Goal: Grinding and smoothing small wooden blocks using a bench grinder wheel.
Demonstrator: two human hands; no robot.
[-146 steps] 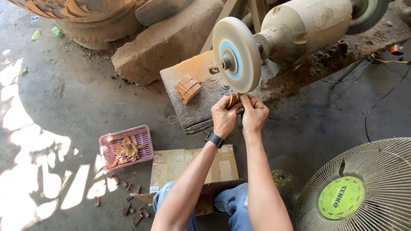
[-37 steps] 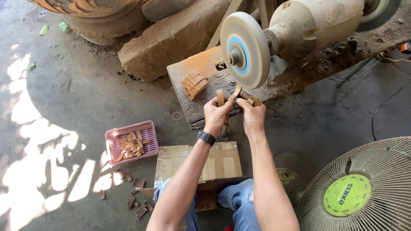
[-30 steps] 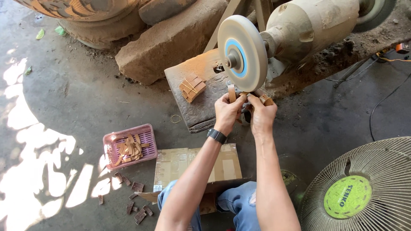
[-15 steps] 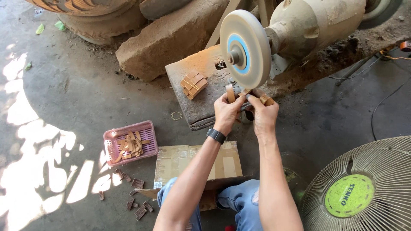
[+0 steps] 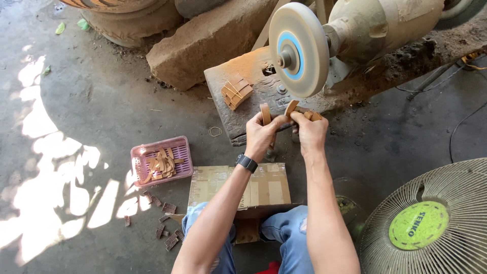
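Note:
My left hand (image 5: pixel 262 135), with a black watch on its wrist, grips a short tan wooden piece (image 5: pixel 265 113) that stands upright. My right hand (image 5: pixel 310 133) grips a few more tan wooden pieces (image 5: pixel 310 115), one of them angled up towards the lower edge of the pale grinding wheel (image 5: pixel 298 49). Both hands meet just below the wheel, which sits on a dusty motor (image 5: pixel 378 28). A small stack of the same wooden pieces (image 5: pixel 237 93) lies on the rusty metal base (image 5: pixel 253 76) left of the wheel.
A pink plastic basket (image 5: pixel 161 162) with wooden strips stands on the concrete floor at the left, with loose chips (image 5: pixel 167 236) below it. A taped cardboard box (image 5: pixel 238 185) lies over my knees. A fan (image 5: pixel 430 225) stands at the lower right, a stone block (image 5: pixel 203 43) behind.
My hands have drawn slightly down and back from the wheel's edge, and the left hand now holds its piece upright, apart from the right hand's pieces.

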